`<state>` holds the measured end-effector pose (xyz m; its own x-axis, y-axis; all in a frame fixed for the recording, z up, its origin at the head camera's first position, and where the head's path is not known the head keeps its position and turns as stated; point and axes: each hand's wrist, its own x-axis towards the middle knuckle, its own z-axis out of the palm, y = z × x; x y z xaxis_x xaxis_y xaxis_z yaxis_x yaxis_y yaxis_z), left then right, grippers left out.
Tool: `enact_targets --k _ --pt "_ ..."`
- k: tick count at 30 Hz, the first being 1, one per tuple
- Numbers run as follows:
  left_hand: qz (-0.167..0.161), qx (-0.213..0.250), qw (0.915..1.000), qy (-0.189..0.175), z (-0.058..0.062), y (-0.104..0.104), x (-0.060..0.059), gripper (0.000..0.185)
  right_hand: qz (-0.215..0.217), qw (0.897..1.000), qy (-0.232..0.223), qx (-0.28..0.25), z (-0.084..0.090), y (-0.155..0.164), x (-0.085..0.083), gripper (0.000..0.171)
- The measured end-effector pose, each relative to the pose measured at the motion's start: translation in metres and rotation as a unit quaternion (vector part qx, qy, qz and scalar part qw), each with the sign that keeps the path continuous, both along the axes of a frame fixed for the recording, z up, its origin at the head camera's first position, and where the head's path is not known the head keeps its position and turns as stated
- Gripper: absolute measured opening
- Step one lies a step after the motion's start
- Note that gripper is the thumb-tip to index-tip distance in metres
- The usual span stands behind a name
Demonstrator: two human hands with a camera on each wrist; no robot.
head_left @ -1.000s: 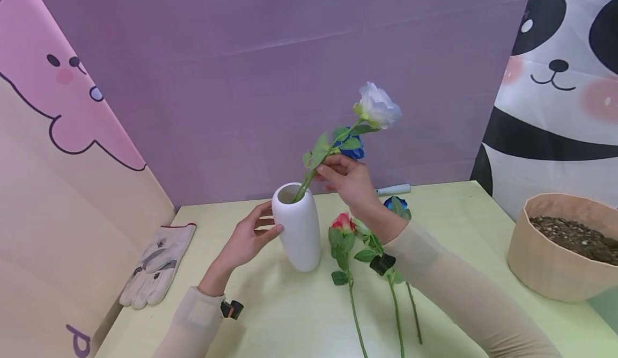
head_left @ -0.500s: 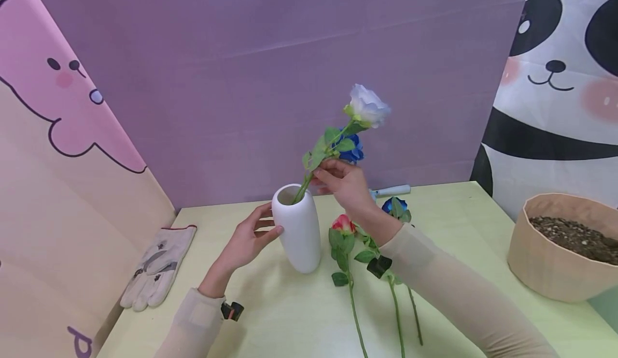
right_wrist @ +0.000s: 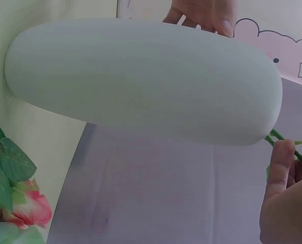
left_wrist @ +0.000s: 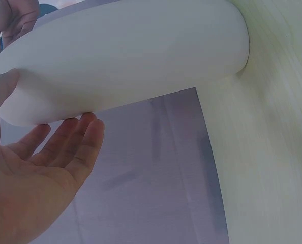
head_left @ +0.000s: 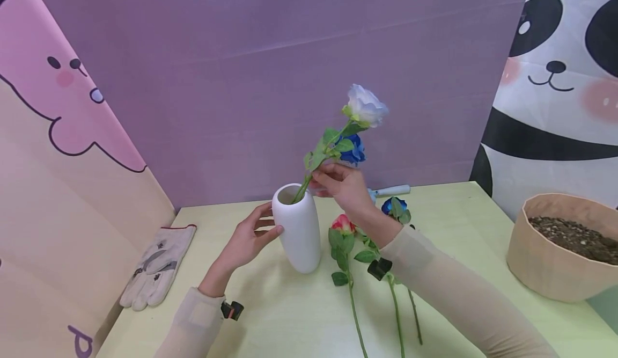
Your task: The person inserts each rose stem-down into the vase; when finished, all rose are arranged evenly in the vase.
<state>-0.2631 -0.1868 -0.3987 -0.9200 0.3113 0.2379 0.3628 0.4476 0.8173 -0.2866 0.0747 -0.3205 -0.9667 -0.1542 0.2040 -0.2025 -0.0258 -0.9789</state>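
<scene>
At the table's [head_left: 289, 320] left edge I see a pair of work gloves [head_left: 156, 264], lying flat and well apart from the work.

Next, my left hand [head_left: 246, 240] steadies the white vase [head_left: 298, 229], which stands upright near the middle of the table toward its back edge. The fingers are relaxed and nearly straight; the thumb tip and fingertips touch the vase wall without wrapping round it, as the left wrist view confirms.

Above the vase mouth, my right hand [head_left: 340, 186] pinches the stem of the white rose [head_left: 365, 107] between thumb and fingers. The stem's lower end is already inside the mouth; the stem leans to the right, with the bloom high above the hand. A blue rose [head_left: 353, 151] shows just behind the leaves; whether the hand holds it too, I cannot tell.

I judge the step in hand to be seating the stem in the vase. The next move calls for lowering the stem until it bears on the vase, then loosening the pinch, while the left hand keeps the vase from tipping.

To the right, a red rose [head_left: 343, 223] and another blue rose [head_left: 393, 206] lie on the table just beside the vase. A tub of soil [head_left: 560, 245] stands at the right edge.
</scene>
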Motion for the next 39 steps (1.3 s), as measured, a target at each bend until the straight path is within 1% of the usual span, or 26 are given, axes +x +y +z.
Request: enact_targets --k 10,16,21,24,28,33,39 --pt "-0.001 0.001 1.0 0.004 0.002 0.002 0.0 0.065 0.022 1.0 0.003 0.019 -0.009 0.007 0.005 0.03" --pt "-0.003 0.007 1.0 0.006 0.002 0.002 -0.003 0.066 0.037 0.999 -0.014 0.035 -0.016 0.02 0.01 0.035" --pt "-0.01 0.019 0.9998 -0.003 0.004 0.003 -0.004 0.067 0.042 0.998 -0.024 0.038 -0.024 0.03 0.011 0.034" --pt "-0.008 0.02 0.9998 -0.004 0.005 0.003 -0.005 0.067 0.043 0.998 -0.024 0.035 -0.026 0.031 0.011 0.034" --pt "-0.006 0.019 0.9998 -0.003 0.005 0.004 -0.005 0.067 0.044 0.998 -0.017 0.035 -0.026 0.028 0.011 0.035" --pt "-0.006 0.022 0.9997 -0.006 0.004 0.006 -0.006 0.066 0.044 0.998 -0.006 0.034 -0.022 0.016 0.011 0.033" --pt "-0.008 0.035 0.9993 -0.013 0.003 0.007 -0.004 0.066 0.016 0.999 -0.007 0.039 -0.017 0.001 0.009 0.029"
